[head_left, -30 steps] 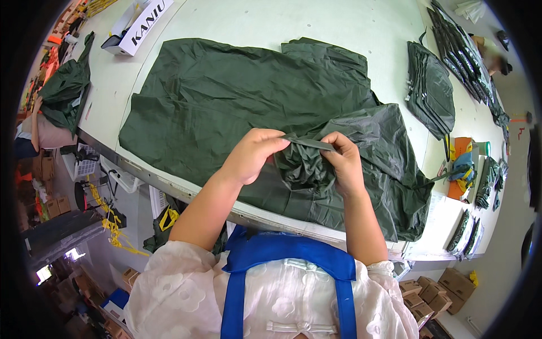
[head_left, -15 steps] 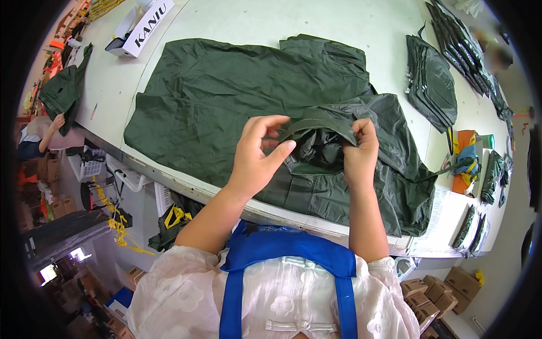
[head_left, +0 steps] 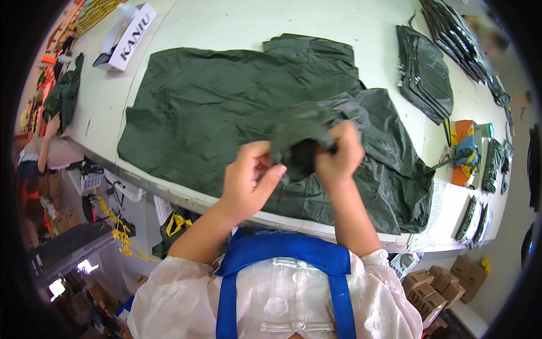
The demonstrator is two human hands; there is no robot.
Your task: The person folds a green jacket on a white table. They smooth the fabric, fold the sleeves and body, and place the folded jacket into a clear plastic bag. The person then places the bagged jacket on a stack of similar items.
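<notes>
A dark green, thin waterproof garment (head_left: pixel 209 101) lies spread and creased over the table. Its round opening, perhaps a hood or collar, is lifted toward me and smeared by motion; the inside looks black. At the left side of this opening, my left hand (head_left: pixel 245 179) has its fingers curled at the fabric edge, thumb toward me. My right hand (head_left: pixel 340 158), blurred, is closed on the opening's right edge. The shinier right part of the garment lies crumpled beside my right hand.
A white box (head_left: pixel 127 39) stands at the far left. Folded dark green pouches (head_left: pixel 423 73) lie at the right, near an orange box (head_left: pixel 464 152). Left of the table, another person's hand (head_left: pixel 52 125) holds green fabric. Cardboard boxes (head_left: pixel 432 294) are stacked below right.
Both hands have shifted left and slightly nearer together. The lifted opening has moved left with them and become narrower. The left fingers have closed in on its edge.
</notes>
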